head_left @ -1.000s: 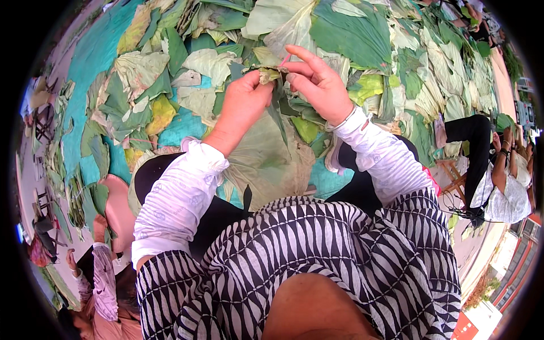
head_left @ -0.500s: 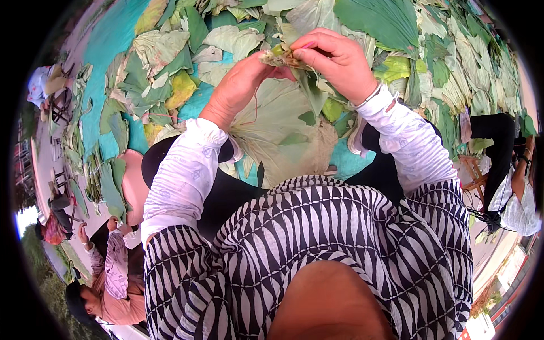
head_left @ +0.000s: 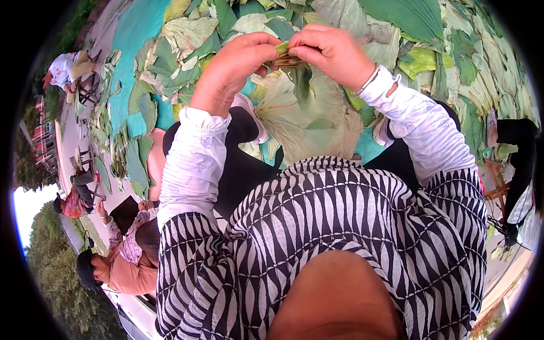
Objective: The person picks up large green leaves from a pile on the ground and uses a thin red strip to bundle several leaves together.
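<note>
Above the broad leaf (head_left: 334, 116), left hand (head_left: 235, 65) and right hand (head_left: 335, 55) both pinch the bundle (head_left: 290, 59) between them — its dry-looking edges could crack if squeezed hard, or slip loose if either grip slackens

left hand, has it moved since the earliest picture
Yes: the left hand has shifted left, judged against the yellow-green leaf on the right, now farther from it.

Leaf pieces (head_left: 291, 60): between left hand (head_left: 233, 67) and right hand (head_left: 335, 55) — out in front.
Broad leaf (head_left: 309, 127): over the tarp (head_left: 133, 34), between left shoe (head_left: 255, 116) and right shoe (head_left: 383, 134).
Loose leaves (head_left: 476, 79): spread on the tarp, ahead, left and right.
Stool (head_left: 498, 191): right, past the right sleeve (head_left: 450, 207).
Co-worker (head_left: 133, 276): left — past the left sleeve (head_left: 184, 260).
</note>
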`<state>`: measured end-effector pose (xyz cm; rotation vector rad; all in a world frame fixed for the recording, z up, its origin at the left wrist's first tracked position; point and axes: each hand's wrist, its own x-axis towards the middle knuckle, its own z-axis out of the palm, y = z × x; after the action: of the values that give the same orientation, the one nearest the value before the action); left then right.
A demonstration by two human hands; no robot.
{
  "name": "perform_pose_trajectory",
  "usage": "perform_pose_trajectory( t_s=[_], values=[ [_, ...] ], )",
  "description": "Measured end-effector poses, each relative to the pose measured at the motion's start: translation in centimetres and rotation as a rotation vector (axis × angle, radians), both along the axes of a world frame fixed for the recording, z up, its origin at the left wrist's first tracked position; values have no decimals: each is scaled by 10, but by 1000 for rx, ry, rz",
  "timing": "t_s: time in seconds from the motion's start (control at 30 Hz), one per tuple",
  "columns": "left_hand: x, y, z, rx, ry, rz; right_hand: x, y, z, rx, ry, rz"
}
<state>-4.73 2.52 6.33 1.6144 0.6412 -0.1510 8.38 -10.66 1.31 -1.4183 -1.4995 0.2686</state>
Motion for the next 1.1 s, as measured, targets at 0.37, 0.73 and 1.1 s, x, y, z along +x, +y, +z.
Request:
perform_pose_trajectory(
  t_s=[0.37,0.73,1.1],
  values=[
    [-31,-27,4,-41,-237,246,-8,-12,36,-19,96,84],
    [-70,-1,-163,-238,397,311,-13,-5,16,-297,602,27],
    [-116,40,-318,178,730,230,-9,5,9,-302,736,62]
  ],
)
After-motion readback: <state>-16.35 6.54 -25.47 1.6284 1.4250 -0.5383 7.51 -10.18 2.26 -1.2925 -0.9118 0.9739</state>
